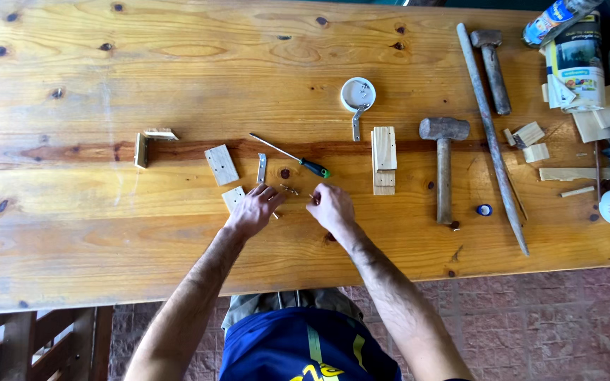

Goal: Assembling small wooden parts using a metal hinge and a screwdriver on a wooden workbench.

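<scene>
1. The left hand (254,209) lies palm down just left of frame centre, fingers loosely curled, fingertips touching or nearly touching the small brass screws (289,189) on the wooden table (107,233). Whether it pinches one I cannot tell.
2. The right hand (330,207) sits just right of centre, thumb and forefinger pinched on something tiny, probably a screw; it is too small to be sure.
3. The screws lie between the two hands, slightly above them in the frame, scattered rather than lined up. The left fingertips are the nearer.
4. Just above the screws, a green-handled screwdriver (292,156) runs diagonally, tip to the upper left, handle toward the lower right, nearer the right hand.
5. A small metal bracket (261,169) stands just above the left hand; a small wood block (233,198) touches its knuckle side.
6. A mallet (444,162) lies well apart, right of centre.
</scene>
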